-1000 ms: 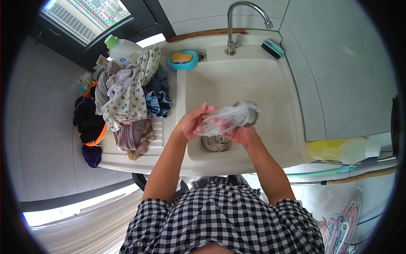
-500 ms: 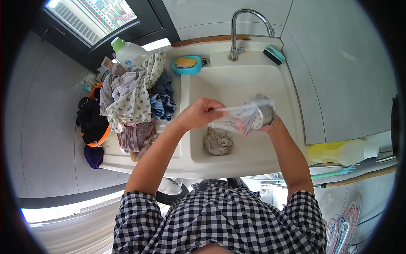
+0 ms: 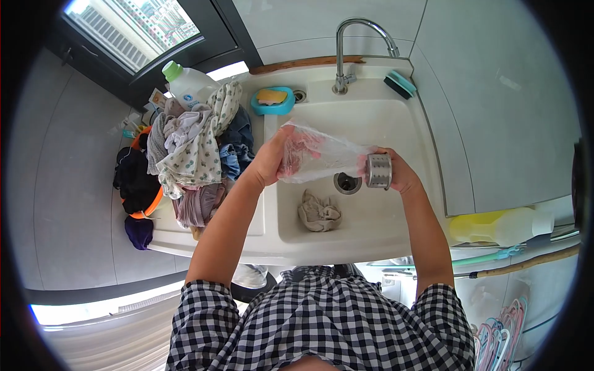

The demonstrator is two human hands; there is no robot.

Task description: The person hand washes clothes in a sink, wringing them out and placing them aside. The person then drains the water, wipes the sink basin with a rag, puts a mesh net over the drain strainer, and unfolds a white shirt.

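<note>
Over the white sink (image 3: 396,216), a thin clear plastic bag (image 3: 325,154) stretches between my hands. My left hand (image 3: 286,154) is inside the bag's wide end, its fingers spread under the film. My right hand (image 3: 396,170) grips a perforated metal strainer cup (image 3: 378,171), with the narrow end of the bag against its left side. Below them is the round drain hole (image 3: 348,183). A crumpled beige cloth (image 3: 319,212) lies in the basin, to the left of and nearer than the drain.
A clothes pile (image 3: 192,145) and a detergent bottle (image 3: 190,85) stand left. Behind the basin are a blue soap dish (image 3: 272,101) with a yellow sponge, the faucet (image 3: 340,59) and a brush (image 3: 400,84). A yellow bottle (image 3: 498,225) lies right.
The bag, bunched earlier, is now spread open over my left hand. My right hand first moved right with the strainer, then slightly back left. The drain hole has come into view.
</note>
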